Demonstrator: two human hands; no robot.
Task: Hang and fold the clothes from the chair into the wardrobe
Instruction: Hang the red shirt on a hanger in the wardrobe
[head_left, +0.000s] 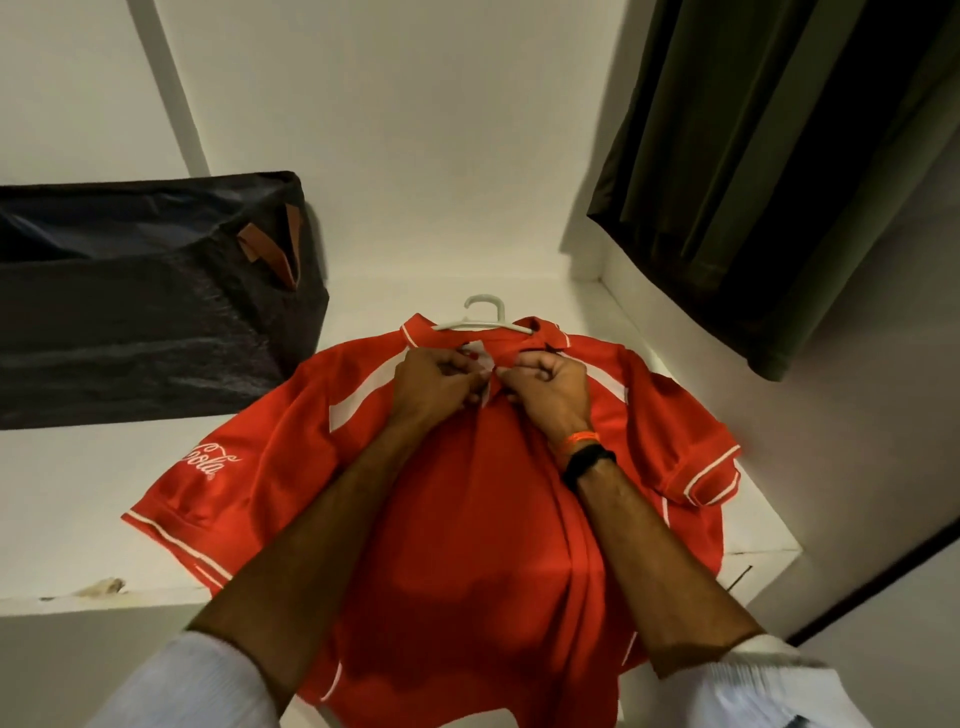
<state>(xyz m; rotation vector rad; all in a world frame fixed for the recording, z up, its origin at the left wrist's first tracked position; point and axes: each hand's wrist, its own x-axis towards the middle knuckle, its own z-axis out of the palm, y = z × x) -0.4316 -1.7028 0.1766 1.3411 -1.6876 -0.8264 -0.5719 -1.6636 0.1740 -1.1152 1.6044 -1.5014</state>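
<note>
Hands (439, 382) (545, 384) pinch red shirt (467, 519) placket; hanger (485, 317) inside collar.

One wide-angle view, worn on the head, looks forward and steeply down onto a white shelf (78, 499) from close above. Both forearms reach in from the bottom edge toward mid-frame, where the hands (493, 387) meet over a red shirt (467, 519). The wide lens bends the edges: a dark bag (145, 301) fills the left, a curtain (779, 156) the upper right.
</note>
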